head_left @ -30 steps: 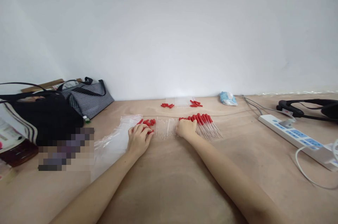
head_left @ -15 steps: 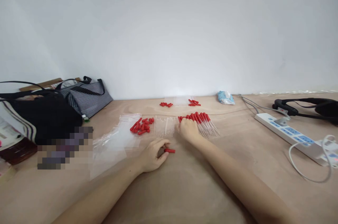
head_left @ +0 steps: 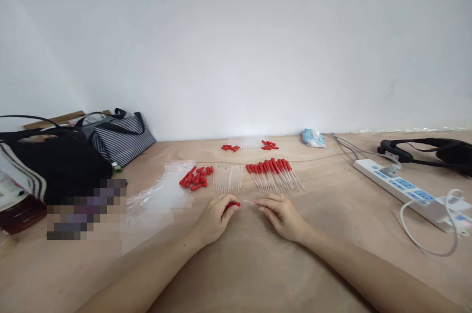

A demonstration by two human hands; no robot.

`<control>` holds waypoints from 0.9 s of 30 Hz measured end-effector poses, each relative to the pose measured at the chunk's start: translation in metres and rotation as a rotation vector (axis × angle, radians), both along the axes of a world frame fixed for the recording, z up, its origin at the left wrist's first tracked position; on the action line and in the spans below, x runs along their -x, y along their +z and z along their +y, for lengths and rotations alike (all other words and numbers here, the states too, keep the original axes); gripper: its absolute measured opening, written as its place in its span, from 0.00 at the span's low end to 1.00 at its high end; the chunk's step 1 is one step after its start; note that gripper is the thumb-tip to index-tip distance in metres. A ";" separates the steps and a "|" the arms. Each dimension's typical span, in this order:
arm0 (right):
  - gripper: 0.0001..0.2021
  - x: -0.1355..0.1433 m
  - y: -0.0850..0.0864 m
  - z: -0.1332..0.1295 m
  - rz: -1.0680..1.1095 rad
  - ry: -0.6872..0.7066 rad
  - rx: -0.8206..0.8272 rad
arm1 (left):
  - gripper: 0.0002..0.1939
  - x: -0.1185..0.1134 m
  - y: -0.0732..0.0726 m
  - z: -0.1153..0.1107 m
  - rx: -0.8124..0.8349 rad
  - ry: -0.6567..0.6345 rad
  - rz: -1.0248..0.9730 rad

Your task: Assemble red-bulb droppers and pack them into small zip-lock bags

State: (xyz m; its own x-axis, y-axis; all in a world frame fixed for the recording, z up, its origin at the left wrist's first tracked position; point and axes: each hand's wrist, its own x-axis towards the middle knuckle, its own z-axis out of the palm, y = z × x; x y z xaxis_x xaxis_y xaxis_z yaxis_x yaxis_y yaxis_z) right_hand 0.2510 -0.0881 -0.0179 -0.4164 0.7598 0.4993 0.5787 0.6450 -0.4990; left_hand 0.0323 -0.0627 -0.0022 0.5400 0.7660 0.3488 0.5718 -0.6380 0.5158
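My left hand [head_left: 216, 217] is closed on a red rubber bulb [head_left: 233, 204], whose end pokes out between thumb and fingers. Facing it, my right hand [head_left: 282, 214] pinches a thin clear tube [head_left: 249, 201] that points left at the bulb, with a small gap between them. Beyond my right hand lies a fanned row of tubes with red bulbs [head_left: 275, 170]. Several bare clear tubes [head_left: 227, 178] lie side by side left of that row. A pile of loose red bulbs [head_left: 195, 179] rests farther left, on clear plastic bags [head_left: 158, 210].
Smaller groups of red bulbs [head_left: 230, 147] lie near the wall, with a blue-white tissue pack [head_left: 313, 138] to their right. A white power strip [head_left: 403, 190] with cables and a black headset [head_left: 424, 153] are at the right. Black and striped bags [head_left: 121, 136] stand left.
My right hand has come back toward me from the row of bulbed tubes and now holds a clear tube. My left hand has closed around the red bulb and lifted slightly.
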 end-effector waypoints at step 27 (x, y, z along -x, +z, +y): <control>0.12 0.014 0.004 -0.003 -0.243 0.064 -0.161 | 0.13 -0.003 -0.001 -0.008 -0.253 -0.214 0.041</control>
